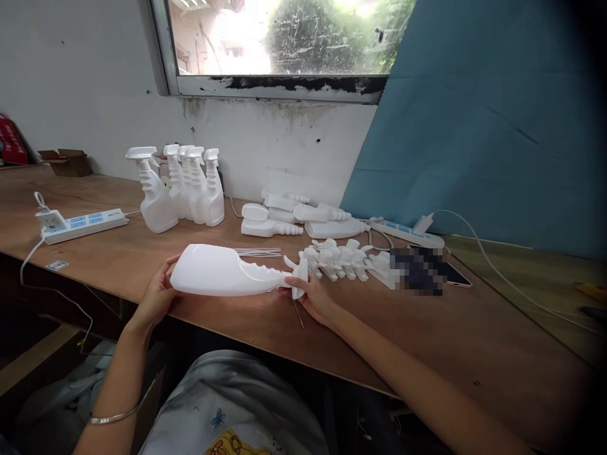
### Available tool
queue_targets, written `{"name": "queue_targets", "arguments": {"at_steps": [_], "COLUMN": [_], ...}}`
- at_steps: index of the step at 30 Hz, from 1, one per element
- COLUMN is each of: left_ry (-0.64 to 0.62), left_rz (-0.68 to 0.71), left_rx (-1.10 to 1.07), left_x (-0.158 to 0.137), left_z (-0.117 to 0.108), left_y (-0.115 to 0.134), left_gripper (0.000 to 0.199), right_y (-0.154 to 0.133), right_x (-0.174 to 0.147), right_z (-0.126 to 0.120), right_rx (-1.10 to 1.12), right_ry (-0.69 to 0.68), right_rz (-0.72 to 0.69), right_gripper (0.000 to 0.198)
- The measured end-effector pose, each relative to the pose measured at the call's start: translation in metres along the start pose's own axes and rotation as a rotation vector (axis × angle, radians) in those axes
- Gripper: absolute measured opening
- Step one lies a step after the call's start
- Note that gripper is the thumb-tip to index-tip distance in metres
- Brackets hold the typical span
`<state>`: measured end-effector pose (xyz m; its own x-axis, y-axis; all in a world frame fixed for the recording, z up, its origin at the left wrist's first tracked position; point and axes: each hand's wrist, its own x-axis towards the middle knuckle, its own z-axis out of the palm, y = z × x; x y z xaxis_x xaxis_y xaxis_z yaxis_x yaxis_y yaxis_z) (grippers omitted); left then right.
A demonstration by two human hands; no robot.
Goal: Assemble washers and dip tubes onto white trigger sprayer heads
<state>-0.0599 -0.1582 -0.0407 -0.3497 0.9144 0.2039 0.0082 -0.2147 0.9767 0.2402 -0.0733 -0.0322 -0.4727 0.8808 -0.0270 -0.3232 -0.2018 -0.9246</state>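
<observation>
A white plastic spray bottle (213, 270) lies on its side in front of me, over the table's front edge. My left hand (164, 287) is closed around its base at the left end. At the neck end, my right hand (308, 296) is closed on a white trigger sprayer head (298, 278), which sits against the bottle's neck. Whether its thread is engaged I cannot tell. A thin tube or stick (298, 314) shows below the right hand. Behind the bottle lies a bundle of thin white tubes (258, 252). Several loose sprayer heads (336, 258) lie just right of it.
Several spray bottles with heads (159, 202) stand upright at the back left. Bottles without heads (275, 226) lie piled by the wall. Power strips (90, 225) with cables sit left and right. A dark tablet or phone (446, 268), partly pixelated, lies at right. A cardboard box (66, 163) stands far left.
</observation>
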Motion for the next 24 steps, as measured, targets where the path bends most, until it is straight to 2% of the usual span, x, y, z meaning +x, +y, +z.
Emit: {"name": "queue_targets", "arguments": {"at_steps": [4, 9, 17, 24], "left_ry": [0.008, -0.039, 0.064, 0.118], "left_rz": [0.051, 0.016, -0.01, -0.039], "left_rx": [0.075, 0.014, 0.093, -0.12], "left_x": [-0.0026, -0.0028, -0.0014, 0.0031], "left_z": [0.0047, 0.0064, 0.0016, 0.0069], "left_y": [0.0057, 0.0061, 0.0, 0.0044], "left_gripper": [0.066, 0.058, 0.045, 0.036], "right_y": [-0.0006, -0.0023, -0.0036, -0.0021], "right_x": [0.0001, -0.0011, -0.0042, -0.0023], "right_z": [0.0005, 0.0024, 0.0067, 0.0054], "right_rx": [-0.007, 0.001, -0.001, 0.023], "right_ry": [-0.007, 0.015, -0.021, 0.011], "right_rz": [0.011, 0.029, 0.056, 0.027], "right_gripper": [0.024, 0.024, 0.028, 0.03]}}
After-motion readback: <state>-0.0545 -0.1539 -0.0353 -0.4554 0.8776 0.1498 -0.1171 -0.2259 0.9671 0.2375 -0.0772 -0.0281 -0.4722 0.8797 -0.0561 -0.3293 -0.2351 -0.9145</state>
